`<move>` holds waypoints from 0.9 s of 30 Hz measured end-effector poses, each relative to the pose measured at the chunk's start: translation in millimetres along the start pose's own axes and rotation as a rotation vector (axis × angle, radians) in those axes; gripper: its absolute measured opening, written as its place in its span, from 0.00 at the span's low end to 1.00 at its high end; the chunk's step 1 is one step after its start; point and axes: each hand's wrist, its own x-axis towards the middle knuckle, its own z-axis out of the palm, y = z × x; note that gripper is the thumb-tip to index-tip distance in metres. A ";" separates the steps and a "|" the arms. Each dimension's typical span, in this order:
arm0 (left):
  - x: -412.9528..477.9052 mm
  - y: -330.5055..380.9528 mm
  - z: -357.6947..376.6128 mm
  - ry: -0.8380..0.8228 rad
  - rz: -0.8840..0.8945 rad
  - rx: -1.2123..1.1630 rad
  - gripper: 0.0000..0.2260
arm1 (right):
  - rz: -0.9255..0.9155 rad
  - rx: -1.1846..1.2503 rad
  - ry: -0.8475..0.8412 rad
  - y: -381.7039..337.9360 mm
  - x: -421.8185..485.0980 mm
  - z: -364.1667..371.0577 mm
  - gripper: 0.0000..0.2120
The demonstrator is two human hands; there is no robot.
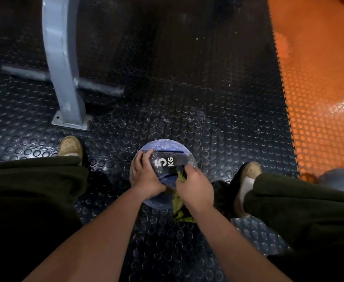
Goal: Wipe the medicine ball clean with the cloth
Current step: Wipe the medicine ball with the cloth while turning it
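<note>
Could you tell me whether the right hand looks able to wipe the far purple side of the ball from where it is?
Probably yes. The right hand holds the cloth on the ball near the label, and the far side lies bare just beyond; only the left hand grips the left edge.

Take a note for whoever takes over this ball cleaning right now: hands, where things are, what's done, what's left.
Left hand: grips the medicine ball on its left side, fingers curled over the top, steadying it.
Right hand: holds the yellow-green cloth against the ball's near right side; the loose end hangs below the hand.
The ball sits low between the feet, over the black studded floor mat, with the 5 KG label facing up.
Done: wiping is under way; how much is clean cannot be told.
Left: the blue top looks speckled with pale marks, so probably turn the ball and wipe the rest.
</note>
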 end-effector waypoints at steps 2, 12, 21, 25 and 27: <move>0.7 -1.7 -1.6 -0.011 0.009 -0.020 0.54 | -0.017 -0.011 -0.030 3.7 -3.7 -0.2 0.14; 3.6 -3.4 9.6 0.080 0.030 -0.063 0.39 | -0.235 -0.155 -0.017 -20.1 -8.4 0.4 0.15; 1.4 -5.9 0.9 0.010 0.032 -0.013 0.58 | -0.044 -0.037 -0.013 7.9 5.1 -7.8 0.16; -3.4 -9.6 3.9 0.019 0.057 0.005 0.60 | 0.067 0.037 0.084 4.6 31.3 -26.2 0.13; -5.9 -10.2 7.5 0.017 0.054 0.008 0.59 | 0.072 0.011 0.018 -1.0 48.4 -31.2 0.11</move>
